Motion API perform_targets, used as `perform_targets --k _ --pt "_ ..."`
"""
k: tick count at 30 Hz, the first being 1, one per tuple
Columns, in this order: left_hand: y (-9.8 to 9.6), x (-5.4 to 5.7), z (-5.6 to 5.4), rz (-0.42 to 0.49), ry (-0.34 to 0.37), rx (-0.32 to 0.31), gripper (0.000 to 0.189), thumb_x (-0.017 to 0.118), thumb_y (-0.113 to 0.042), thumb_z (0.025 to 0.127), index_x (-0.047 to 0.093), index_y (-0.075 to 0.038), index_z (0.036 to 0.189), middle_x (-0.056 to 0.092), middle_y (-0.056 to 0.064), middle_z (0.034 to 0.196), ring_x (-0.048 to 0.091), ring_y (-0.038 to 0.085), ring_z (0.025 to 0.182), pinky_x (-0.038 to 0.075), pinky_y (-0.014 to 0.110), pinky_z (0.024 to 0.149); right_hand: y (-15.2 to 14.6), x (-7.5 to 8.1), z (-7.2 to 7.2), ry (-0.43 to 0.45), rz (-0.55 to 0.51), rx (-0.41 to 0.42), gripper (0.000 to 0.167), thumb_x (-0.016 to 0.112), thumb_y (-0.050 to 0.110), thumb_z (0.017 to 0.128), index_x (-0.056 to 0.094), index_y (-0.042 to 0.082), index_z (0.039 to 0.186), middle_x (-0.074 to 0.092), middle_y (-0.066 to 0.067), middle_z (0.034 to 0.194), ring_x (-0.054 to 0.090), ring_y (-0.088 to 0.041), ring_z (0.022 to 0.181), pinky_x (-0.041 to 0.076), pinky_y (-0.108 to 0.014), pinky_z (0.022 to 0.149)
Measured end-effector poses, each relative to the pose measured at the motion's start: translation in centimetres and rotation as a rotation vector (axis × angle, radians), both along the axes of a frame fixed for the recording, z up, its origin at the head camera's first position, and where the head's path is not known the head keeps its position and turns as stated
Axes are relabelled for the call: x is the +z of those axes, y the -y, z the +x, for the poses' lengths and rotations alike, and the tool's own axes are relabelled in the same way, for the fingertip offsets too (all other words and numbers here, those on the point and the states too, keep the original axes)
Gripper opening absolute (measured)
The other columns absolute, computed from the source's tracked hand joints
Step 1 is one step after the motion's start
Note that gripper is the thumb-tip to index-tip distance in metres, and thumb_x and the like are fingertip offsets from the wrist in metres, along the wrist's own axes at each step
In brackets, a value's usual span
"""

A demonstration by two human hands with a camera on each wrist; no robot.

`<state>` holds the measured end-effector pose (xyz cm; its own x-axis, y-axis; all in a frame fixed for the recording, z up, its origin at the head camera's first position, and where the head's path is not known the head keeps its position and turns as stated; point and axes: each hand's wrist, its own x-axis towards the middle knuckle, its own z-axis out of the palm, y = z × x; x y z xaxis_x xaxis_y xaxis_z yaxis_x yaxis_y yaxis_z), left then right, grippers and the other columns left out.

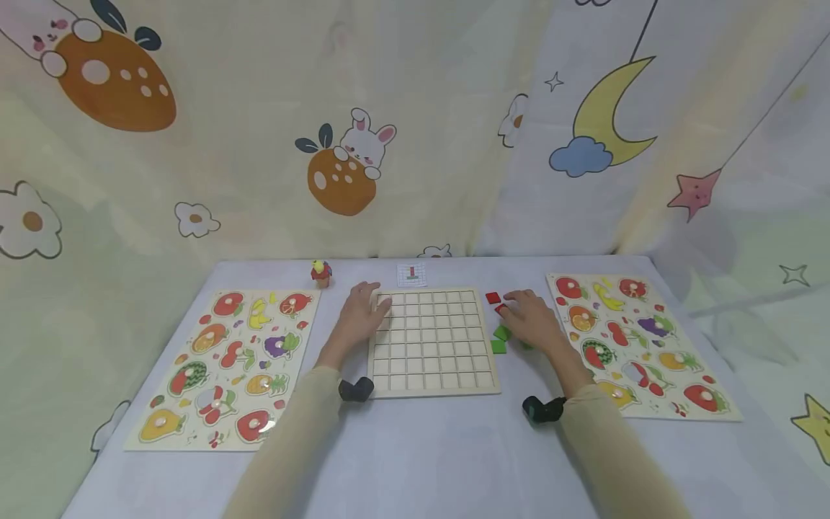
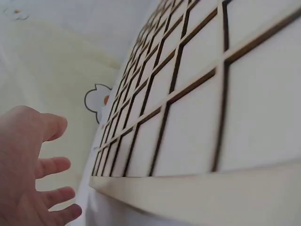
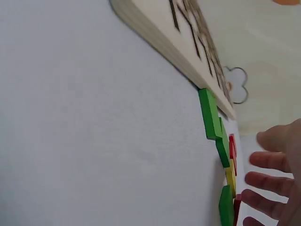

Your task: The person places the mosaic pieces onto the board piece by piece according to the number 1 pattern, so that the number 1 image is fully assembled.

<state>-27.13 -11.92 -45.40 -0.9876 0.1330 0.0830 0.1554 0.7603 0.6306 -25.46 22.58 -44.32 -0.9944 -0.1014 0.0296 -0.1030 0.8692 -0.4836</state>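
A wooden grid board (image 1: pixel 428 364) of square cells lies in the middle of the table. My left hand (image 1: pixel 359 318) is at its left edge, fingers apart and holding nothing; the left wrist view shows that hand (image 2: pixel 28 174) beside the board's corner. On the board's right, my right hand (image 1: pixel 532 321) hovers over loose square tiles, fingers loosely extended. A red tile (image 1: pixel 493 297) and a green tile (image 1: pixel 498 347) show beside it. In the right wrist view, a yellow tile (image 3: pixel 230 178) lies among green and red ones, apart from the fingers. Part of the tile group is hidden under the hand.
Fruit puzzle boards flank the grid, one on the left (image 1: pixel 236 443) and one on the right (image 1: pixel 651 409). Behind the grid is a small card (image 1: pixel 411 275) with a pattern on a grid. A parrot figurine (image 1: pixel 321 273) stands at the back left. A patterned curtain (image 1: pixel 428 144) hangs behind.
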Motion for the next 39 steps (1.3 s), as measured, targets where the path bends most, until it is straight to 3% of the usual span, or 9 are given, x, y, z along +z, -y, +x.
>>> perform_targets --k 5,12,18,28,32,35,39 --pt "0.4 -1.4 0.5 0.064 -0.051 0.013 0.045 0.050 -0.031 0.095 0.050 -0.008 0.134 0.041 0.021 0.144 0.035 0.038 0.137 0.026 0.055 0.114 -1.1 -0.7 1.5 -0.024 -0.075 -0.003 0.037 0.054 0.025 0.092 0.056 0.002 0.122 0.055 -0.021 0.119 0.052 -0.036 0.109 0.047 -0.053 0.094" --pt "0.6 -3.0 1.4 0.089 -0.112 -0.042 0.038 0.053 -0.023 0.093 0.057 -0.008 0.128 0.043 0.017 0.145 0.029 0.037 0.141 0.015 0.055 0.118 -2.1 -1.5 2.6 -0.034 -0.079 -0.007 0.037 0.063 0.021 0.089 0.058 0.001 0.120 0.054 -0.021 0.116 0.049 -0.034 0.105 0.047 -0.052 0.093" --pt "0.8 -2.9 1.9 0.051 -0.122 -0.036 0.039 0.054 -0.023 0.092 0.057 -0.011 0.129 0.041 0.016 0.148 0.028 0.036 0.142 0.014 0.055 0.119 -2.1 -1.6 2.6 -0.009 -0.083 0.003 0.037 0.064 0.023 0.089 0.060 0.005 0.122 0.052 -0.019 0.120 0.047 -0.034 0.109 0.047 -0.051 0.095" --pt "0.7 -3.1 1.4 0.007 -0.129 -0.048 0.040 0.053 -0.023 0.093 0.056 -0.012 0.131 0.040 0.015 0.148 0.028 0.034 0.142 0.015 0.054 0.119 -2.1 -1.6 2.3 -0.032 -0.092 -0.029 0.034 0.066 0.019 0.087 0.059 0.003 0.116 0.055 -0.017 0.115 0.050 -0.031 0.104 0.049 -0.049 0.093" --pt "0.6 -2.9 1.4 -0.005 -0.110 -0.042 0.041 0.052 -0.024 0.093 0.054 -0.014 0.132 0.038 0.014 0.150 0.026 0.033 0.143 0.013 0.052 0.120 -2.2 -1.7 2.1 -0.045 -0.123 -0.053 0.026 0.065 0.017 0.089 0.056 0.006 0.110 0.059 -0.013 0.103 0.052 -0.026 0.091 0.050 -0.039 0.080" --pt "0.6 -2.8 1.5 -0.002 -0.113 -0.039 0.041 0.053 -0.023 0.092 0.054 -0.014 0.132 0.038 0.015 0.149 0.027 0.034 0.143 0.014 0.053 0.119 -2.2 -1.8 2.1 -0.054 -0.145 -0.073 0.020 0.062 0.017 0.090 0.056 0.008 0.107 0.060 -0.010 0.093 0.051 -0.022 0.083 0.044 -0.029 0.071" --pt "0.7 -2.8 1.7 0.002 -0.115 -0.035 0.041 0.053 -0.023 0.092 0.054 -0.014 0.132 0.039 0.014 0.149 0.027 0.033 0.143 0.014 0.053 0.119 -2.2 -1.8 2.1 -0.059 -0.187 -0.086 0.019 0.058 0.019 0.093 0.056 0.008 0.109 0.059 -0.009 0.092 0.051 -0.020 0.082 0.043 -0.025 0.067"
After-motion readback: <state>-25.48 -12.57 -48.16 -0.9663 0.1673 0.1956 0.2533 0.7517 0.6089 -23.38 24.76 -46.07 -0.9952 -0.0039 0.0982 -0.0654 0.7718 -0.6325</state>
